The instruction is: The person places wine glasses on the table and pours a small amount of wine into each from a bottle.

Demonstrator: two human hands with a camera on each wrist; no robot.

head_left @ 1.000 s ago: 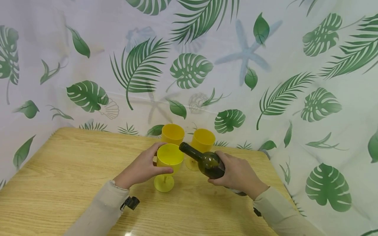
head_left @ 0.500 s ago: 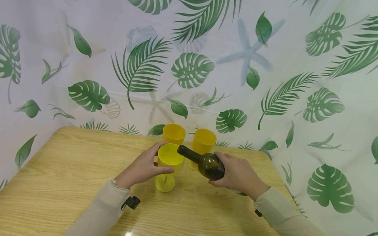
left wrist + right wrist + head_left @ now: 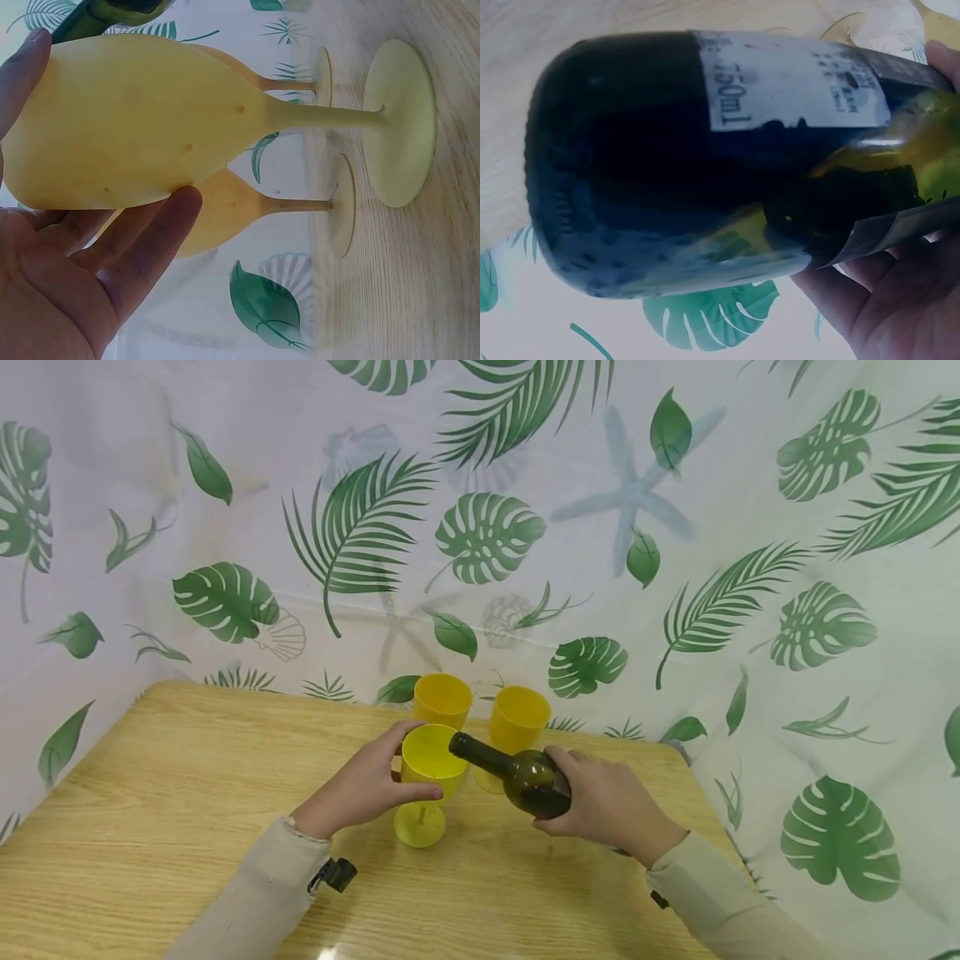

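My left hand (image 3: 371, 781) grips the bowl of a yellow wine goblet (image 3: 432, 764), thumb on the near side and fingers round the far side. The goblet stands upright, its round foot (image 3: 399, 124) on the table. A dark green wine bottle (image 3: 536, 783) is held in my right hand (image 3: 607, 797), tilted with its neck to the left. Its mouth overlaps the goblet's right rim in the head view. In the right wrist view, a torn white label (image 3: 780, 82) reading 750ml shows on the bottle's side, and fingers curl round its body.
Two more yellow goblets stand behind at the table's far edge, one at left (image 3: 442, 697) and one at right (image 3: 519, 714), partly covered by the bottle neck. A white leaf-patterned cloth (image 3: 480, 452) hangs behind the wooden table (image 3: 187, 777).
The bottle's mouth has shifted slightly left over the goblet's rim. The left hand keeps its grip on the goblet, and the view itself has drifted a little.
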